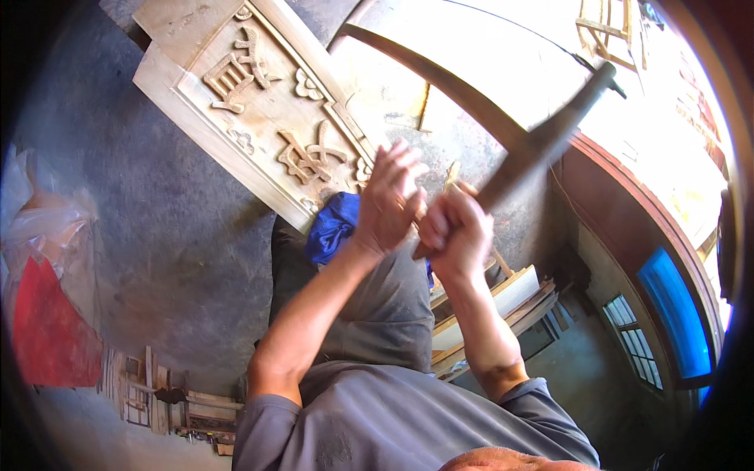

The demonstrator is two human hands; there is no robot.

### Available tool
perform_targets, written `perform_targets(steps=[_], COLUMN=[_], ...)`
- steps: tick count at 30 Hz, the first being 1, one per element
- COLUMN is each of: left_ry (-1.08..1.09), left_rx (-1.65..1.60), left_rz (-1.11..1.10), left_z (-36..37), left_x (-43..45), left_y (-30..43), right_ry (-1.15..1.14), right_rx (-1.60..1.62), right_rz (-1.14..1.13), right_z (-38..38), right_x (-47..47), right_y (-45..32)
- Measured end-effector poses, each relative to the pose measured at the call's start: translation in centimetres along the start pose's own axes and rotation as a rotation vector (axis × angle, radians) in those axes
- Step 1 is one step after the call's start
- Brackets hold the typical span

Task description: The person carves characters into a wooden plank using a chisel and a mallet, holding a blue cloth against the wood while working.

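My right hand (456, 229) grips one side arm of a wooden frame saw (524, 141), which is blurred and raised over the floor to the right. A curved crossbar runs from that arm toward the upper left, and a thin cord or wire passes along the top. Close beside the right hand, my left hand (389, 200) is lifted with its fingers apart; whether it touches the saw is unclear. Beyond the hands stretches a pale wooden board (259, 129) carved in relief with characters, flowers and a moulded border. A bunched blue cloth (333, 226) lies against its near end, by my knees.
Dark concrete floor (177, 235) surrounds the board. A red sheet (53, 329) and clear plastic wrapping (53, 218) are on the left. Timber pieces (512, 306) are stacked at my right side, and more stand behind on the left. A wooden stool (607, 32) is at the upper right.
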State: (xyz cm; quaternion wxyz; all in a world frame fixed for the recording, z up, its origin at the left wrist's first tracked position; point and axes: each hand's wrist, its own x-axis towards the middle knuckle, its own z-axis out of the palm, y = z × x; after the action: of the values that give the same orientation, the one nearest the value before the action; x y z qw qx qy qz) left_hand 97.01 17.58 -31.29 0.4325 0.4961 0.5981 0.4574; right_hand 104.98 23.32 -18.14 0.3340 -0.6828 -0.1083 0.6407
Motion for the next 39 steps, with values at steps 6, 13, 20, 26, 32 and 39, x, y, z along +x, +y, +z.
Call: perform_targets(steps=[6,13,20,26,32,39], left_ry=[-0.054,-0.101,-0.011,-0.126,-0.047,-0.112], left_rx=[-0.093,-0.164,0.003,-0.247,-0.033,0.059], left_rz=[-0.066,-0.081,-0.015,-0.134,-0.019,0.003], left_z=[0.9,1.0,1.0,1.0,0.0,0.9], left_x=[-5.0,-4.6,-1.2,-6.8,-2.3,-3.2], left_y=[11.7,11.9,1.0,18.2,5.7,6.9], right_ry=[0.066,-0.061,-0.021,-0.117,-0.001,0.013], right_rx=[-0.026,-0.040,-0.011,-0.159,-0.006,-0.052], right_rz=[0.128,0.026,0.048,-0.046,0.041,0.099], right_z=[-5.3,-5.9,-2.3,-6.9,-2.9,-4.1], right_x=[-12.1,-11.8,-0.6,-16.8,-6.0,-7.0], right_y=[-5.8,-6.0,0.7,-9.3,-2.0,-2.8])
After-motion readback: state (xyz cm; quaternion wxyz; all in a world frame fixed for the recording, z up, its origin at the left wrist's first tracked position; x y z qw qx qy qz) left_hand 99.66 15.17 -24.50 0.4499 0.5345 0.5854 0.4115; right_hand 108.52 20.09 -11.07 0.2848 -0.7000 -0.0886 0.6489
